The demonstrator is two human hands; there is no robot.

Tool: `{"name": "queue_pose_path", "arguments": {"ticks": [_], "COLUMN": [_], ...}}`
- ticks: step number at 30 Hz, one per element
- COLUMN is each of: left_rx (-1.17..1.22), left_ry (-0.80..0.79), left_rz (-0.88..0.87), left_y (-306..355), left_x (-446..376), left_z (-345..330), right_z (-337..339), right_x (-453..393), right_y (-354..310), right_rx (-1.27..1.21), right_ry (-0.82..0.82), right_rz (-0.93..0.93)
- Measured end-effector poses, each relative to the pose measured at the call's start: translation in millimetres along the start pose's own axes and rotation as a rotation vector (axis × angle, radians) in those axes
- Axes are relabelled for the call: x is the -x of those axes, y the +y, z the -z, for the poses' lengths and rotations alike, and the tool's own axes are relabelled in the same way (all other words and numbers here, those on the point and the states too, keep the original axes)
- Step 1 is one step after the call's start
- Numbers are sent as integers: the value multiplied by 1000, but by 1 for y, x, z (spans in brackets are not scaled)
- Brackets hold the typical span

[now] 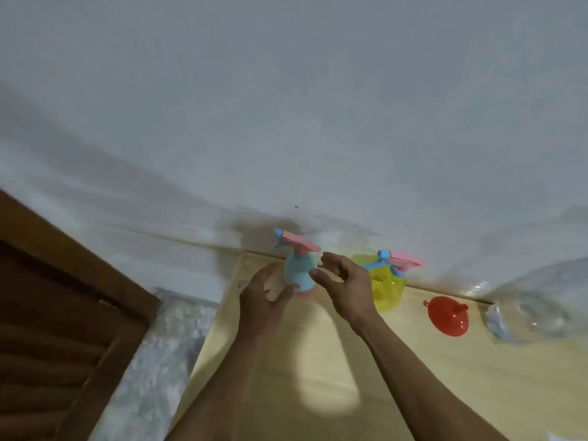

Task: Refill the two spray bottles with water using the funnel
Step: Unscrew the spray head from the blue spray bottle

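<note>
A blue spray bottle (297, 272) with a pink and blue trigger head stands at the far edge of the wooden table (413, 377), against the wall. My left hand (264, 297) is at its left side, thumb touching its lower body, fingers loosely spread. Just right of the bottle hovers my right hand (345, 284), fingers loosely curled and holding nothing. Behind my right hand stands a yellow spray bottle (389, 289) with the same kind of head. A red funnel (447, 315) lies on the table further right.
A clear plastic water bottle (528, 316) lies at the right by the wall. The white wall (286, 122) runs along the table's far edge. A brown wooden door (57, 329) and speckled floor (159, 361) are to the left.
</note>
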State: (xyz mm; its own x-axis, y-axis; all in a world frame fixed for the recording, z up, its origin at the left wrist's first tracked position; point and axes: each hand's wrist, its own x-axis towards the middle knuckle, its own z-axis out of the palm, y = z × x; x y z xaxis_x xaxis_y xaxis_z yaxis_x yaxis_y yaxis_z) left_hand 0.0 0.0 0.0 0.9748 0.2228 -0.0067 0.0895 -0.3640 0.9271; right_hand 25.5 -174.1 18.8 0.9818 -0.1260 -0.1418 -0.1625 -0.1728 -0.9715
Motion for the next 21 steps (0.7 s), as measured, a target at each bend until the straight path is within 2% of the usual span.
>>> {"name": "queue_pose_path", "arguments": {"ticks": [3, 8, 13, 21], "left_rx": [-27, -3, 16, 46], "left_ry": [-35, -93, -48, -21], "left_rz": [-24, 19, 20, 21], "left_y": [-5, -16, -20, -17], "left_x": [-17, -33, -40, -28], "left_z": [-10, -23, -34, -33], "right_z": [-8, -18, -22, -20], "right_x": [-20, -36, -43, -32], "right_y": [9, 18, 20, 13], "right_rx": [69, 23, 2, 127], "right_ry": [-36, -83, -99, -133], "right_rz": [28, 29, 61, 140]}}
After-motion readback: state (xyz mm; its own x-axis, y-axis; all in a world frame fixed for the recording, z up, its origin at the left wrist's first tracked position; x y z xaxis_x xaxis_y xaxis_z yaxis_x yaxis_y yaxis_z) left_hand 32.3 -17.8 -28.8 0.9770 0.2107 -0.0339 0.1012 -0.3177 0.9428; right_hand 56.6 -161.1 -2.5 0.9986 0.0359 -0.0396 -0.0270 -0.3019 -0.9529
